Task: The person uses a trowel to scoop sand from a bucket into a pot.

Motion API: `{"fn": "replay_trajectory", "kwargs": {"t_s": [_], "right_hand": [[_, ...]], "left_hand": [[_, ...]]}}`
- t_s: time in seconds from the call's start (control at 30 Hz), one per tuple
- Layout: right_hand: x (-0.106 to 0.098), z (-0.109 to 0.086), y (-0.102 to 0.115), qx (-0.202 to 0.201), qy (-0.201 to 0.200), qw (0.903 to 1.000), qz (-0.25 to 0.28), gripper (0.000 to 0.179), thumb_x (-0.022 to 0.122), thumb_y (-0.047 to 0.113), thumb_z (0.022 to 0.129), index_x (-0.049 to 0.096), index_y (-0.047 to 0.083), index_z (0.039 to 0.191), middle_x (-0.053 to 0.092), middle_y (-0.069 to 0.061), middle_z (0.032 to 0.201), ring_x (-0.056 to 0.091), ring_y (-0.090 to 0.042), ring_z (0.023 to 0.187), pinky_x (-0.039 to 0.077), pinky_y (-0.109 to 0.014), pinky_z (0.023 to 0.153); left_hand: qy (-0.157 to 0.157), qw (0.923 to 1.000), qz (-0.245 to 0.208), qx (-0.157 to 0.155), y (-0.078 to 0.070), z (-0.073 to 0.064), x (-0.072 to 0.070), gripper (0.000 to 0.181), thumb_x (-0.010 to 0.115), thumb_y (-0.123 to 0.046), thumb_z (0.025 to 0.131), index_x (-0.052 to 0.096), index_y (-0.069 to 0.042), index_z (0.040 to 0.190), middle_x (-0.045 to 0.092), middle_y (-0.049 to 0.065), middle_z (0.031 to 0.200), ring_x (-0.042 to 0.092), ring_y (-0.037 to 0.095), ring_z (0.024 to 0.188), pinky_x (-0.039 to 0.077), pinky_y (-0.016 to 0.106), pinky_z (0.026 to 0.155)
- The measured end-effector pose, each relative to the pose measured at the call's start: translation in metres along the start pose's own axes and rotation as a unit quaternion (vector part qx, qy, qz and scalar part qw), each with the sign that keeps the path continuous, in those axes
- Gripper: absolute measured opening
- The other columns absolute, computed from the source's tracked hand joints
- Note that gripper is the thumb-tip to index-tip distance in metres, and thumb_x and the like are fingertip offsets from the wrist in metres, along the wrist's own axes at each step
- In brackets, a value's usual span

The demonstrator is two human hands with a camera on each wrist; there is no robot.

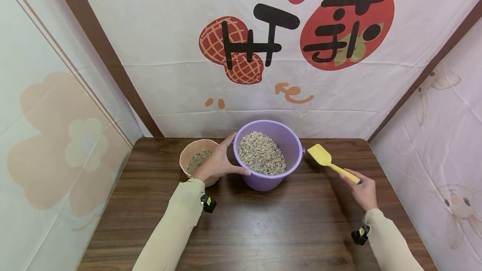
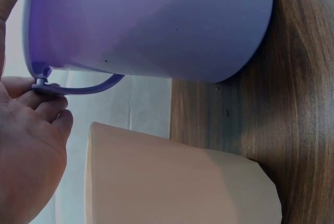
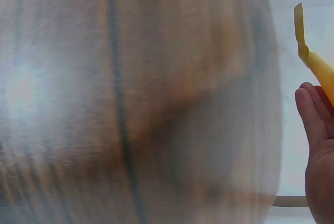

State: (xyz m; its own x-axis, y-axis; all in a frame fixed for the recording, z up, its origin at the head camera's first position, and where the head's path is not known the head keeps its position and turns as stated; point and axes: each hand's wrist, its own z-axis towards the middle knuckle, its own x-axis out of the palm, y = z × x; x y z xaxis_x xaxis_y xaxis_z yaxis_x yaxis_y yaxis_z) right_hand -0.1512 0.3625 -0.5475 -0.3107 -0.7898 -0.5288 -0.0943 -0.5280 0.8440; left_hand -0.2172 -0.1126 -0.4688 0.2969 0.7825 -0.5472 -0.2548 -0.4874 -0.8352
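Note:
A purple bucket (image 1: 262, 182), partly filled with coarse pale grit (image 1: 260, 153), stands upright near the table's back edge. My left hand (image 1: 220, 163) holds it by its left side, thumb at the front rim and the other fingers beside the handle's hinge. In the left wrist view the bucket's purple handle (image 2: 88, 90) hangs down past those fingers. On the right, my right hand (image 1: 363, 188) grips a yellow toy shovel (image 1: 321, 154) by its handle, raised over the table. The shovel's blade points toward the bucket and looks bare.
Left of the bucket stands a peach-coloured tub (image 1: 185, 154) with darker grit inside, partly hidden by my left hand and forearm. Both containers are on a dark wooden table (image 1: 260, 229). A printed white cloth (image 1: 169, 83) hangs behind, with more cloth along both sides.

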Motion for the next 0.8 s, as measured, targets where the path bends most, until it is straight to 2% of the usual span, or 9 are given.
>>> {"fn": "replay_trajectory", "kwargs": {"t_s": [0.1,0.33,0.4,0.63,0.8], "right_hand": [[-0.007,0.0,0.011,0.009,-0.008,0.9999,0.012,0.047,0.077,0.032,0.093,0.07,-0.001,0.126,0.068,-0.002,0.078,0.049,-0.013,0.063,0.043,-0.025,0.05],[-0.02,0.002,0.036,0.018,-0.029,0.9983,0.047,0.052,0.078,0.033,0.092,0.068,0.0,0.13,0.07,0.018,0.086,0.055,-0.013,0.074,0.046,-0.024,0.057],[-0.023,0.002,0.043,0.016,-0.029,0.9969,0.072,0.05,0.077,0.027,0.092,0.067,-0.003,0.131,0.072,0.018,0.087,0.06,-0.01,0.075,0.047,-0.021,0.059],[-0.031,0.005,0.059,0.008,-0.041,0.9965,0.073,0.047,0.078,0.022,0.092,0.066,-0.002,0.132,0.074,0.016,0.087,0.055,-0.01,0.073,0.044,-0.021,0.058],[-0.033,0.003,0.074,-0.012,-0.041,0.9881,0.148,0.044,0.078,0.012,0.091,0.066,-0.007,0.129,0.077,0.007,0.088,0.061,-0.01,0.073,0.046,-0.018,0.058]], "left_hand": [[-0.002,1.0,-0.001,-0.001,0.001,0.0,0.001,0.141,0.097,-0.058,0.054,0.017,-0.02,0.164,0.023,0.005,0.166,0.025,0.022,0.15,0.025,0.051,0.12],[-0.01,0.9999,-0.005,0.011,0.003,0.002,0.001,0.14,0.098,-0.057,0.052,0.02,-0.023,0.164,0.03,0.004,0.164,0.03,0.021,0.147,0.025,0.048,0.12],[-0.011,0.9999,-0.004,0.01,0.003,0.002,0.001,0.14,0.098,-0.057,0.052,0.021,-0.024,0.164,0.03,0.003,0.163,0.03,0.019,0.147,0.025,0.048,0.12],[-0.013,0.9998,0.005,0.012,0.003,0.002,0.001,0.139,0.099,-0.055,0.053,0.021,-0.022,0.164,0.032,0.006,0.163,0.032,0.024,0.146,0.026,0.051,0.119],[-0.013,0.9998,0.005,0.013,0.004,0.002,0.001,0.138,0.098,-0.054,0.054,0.021,-0.023,0.163,0.033,0.006,0.162,0.033,0.024,0.146,0.026,0.051,0.119]]}}
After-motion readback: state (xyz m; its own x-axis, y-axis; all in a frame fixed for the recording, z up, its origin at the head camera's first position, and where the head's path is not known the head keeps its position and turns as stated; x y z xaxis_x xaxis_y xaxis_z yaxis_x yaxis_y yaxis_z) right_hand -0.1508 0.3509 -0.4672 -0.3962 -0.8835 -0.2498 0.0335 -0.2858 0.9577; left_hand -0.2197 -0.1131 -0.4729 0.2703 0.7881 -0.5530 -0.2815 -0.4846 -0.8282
